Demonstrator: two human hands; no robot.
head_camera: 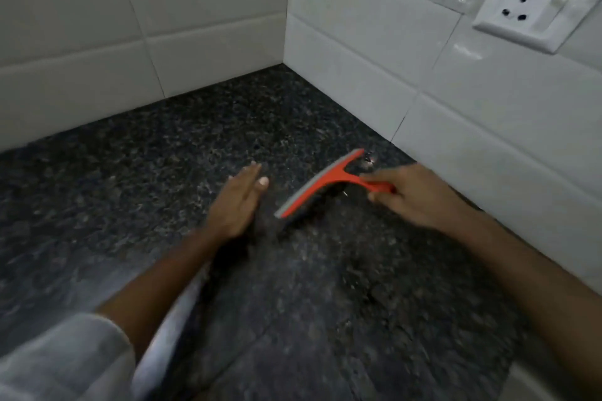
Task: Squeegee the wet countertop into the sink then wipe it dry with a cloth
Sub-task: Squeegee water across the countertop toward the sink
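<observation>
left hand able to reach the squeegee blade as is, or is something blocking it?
Probably yes. The left hand is open with straight fingers, just beside the grey blade edge of the squeegee, with only bare countertop between them. The right hand grips the handle, clear of the blade.

speckled stone countertop [163,205], glossy wall tiles [374,42]

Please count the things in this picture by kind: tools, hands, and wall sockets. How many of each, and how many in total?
Tools: 1, the squeegee, held by the right hand
Hands: 2, with the left hand held flat
Sockets: 1, the socket
Total: 4
</observation>
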